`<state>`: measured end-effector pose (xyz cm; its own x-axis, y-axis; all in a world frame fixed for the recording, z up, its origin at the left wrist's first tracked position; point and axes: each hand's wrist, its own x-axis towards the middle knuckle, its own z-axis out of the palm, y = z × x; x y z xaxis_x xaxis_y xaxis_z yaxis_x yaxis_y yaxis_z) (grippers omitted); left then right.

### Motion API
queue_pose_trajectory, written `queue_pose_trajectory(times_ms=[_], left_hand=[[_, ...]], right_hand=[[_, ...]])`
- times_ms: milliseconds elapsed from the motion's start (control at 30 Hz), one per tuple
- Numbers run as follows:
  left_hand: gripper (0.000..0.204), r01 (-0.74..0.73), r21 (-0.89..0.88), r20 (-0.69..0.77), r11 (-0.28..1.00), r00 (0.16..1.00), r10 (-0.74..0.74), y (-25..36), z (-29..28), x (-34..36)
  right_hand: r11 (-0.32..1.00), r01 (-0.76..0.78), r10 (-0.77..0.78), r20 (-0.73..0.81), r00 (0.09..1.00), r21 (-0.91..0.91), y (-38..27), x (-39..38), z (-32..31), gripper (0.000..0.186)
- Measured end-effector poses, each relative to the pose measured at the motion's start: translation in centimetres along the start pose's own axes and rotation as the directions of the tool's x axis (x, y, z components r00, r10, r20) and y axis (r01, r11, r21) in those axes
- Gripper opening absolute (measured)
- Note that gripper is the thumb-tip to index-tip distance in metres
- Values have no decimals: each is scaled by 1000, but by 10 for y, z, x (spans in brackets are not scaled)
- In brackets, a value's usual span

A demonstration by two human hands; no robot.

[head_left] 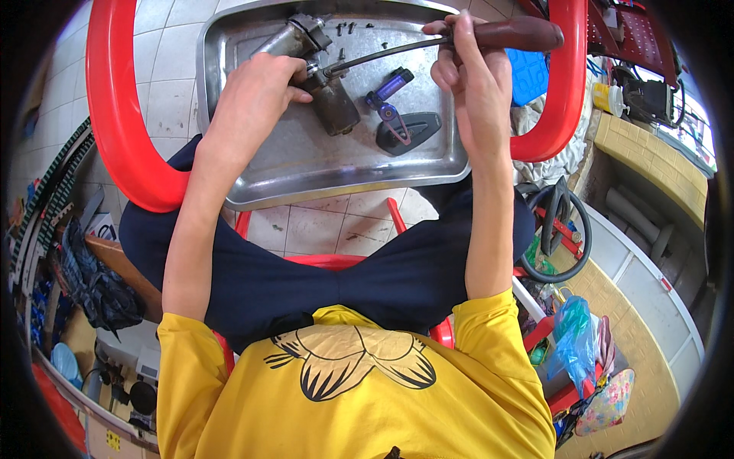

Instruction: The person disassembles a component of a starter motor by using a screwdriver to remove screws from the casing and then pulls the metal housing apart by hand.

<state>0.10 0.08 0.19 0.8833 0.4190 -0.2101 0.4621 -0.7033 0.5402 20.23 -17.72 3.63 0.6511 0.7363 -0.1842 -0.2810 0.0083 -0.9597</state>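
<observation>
My right hand is closed round a screwdriver with a dark brown handle. Its long shaft slants down leftward, and the tip meets the top end of a dark, greasy metal cylinder, which looks like a small motor. My left hand grips that end of the cylinder, thumb and fingers bent beside the tip; some fingers are hidden. Just behind lies a lighter metal housing. Both parts sit in a shallow steel tray. Several small screws lie at its far side.
A small purple-and-black tool and a black flat piece with a purple loop lie in the tray. Red plastic bars curve up at both sides of it. A black hose and plastic bags are at the right.
</observation>
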Motion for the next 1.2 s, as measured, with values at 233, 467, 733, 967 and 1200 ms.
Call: queue_pose_trajectory(times_ms=[233, 467, 733, 967, 1200], left_hand=[[20, -40, -25, -32, 999, 999, 40, -3, 3, 0], [24, 15, -6, 2, 1000, 1000, -14, 2, 0, 0], [23, 4, -16, 5, 1000, 1000, -4, 2, -2, 0], [24, -13, -17, -5, 1000, 1000, 13, 0, -1, 0], [23, 17, -3, 13, 1000, 1000, -17, 2, -1, 0]], right_hand=[[985, 22, -36, -80, 996, -174, -10, -7, 8, 35], [989, -30, 32, 10, 999, -143, -12, -7, 0, 39], [998, 58, -59, -114, 992, -10, -6, -2, 0, 36], [997, 70, -65, -124, 990, 34, -6, -3, -7, 33], [991, 113, -122, -140, 983, -75, -4, -6, -2, 33]])
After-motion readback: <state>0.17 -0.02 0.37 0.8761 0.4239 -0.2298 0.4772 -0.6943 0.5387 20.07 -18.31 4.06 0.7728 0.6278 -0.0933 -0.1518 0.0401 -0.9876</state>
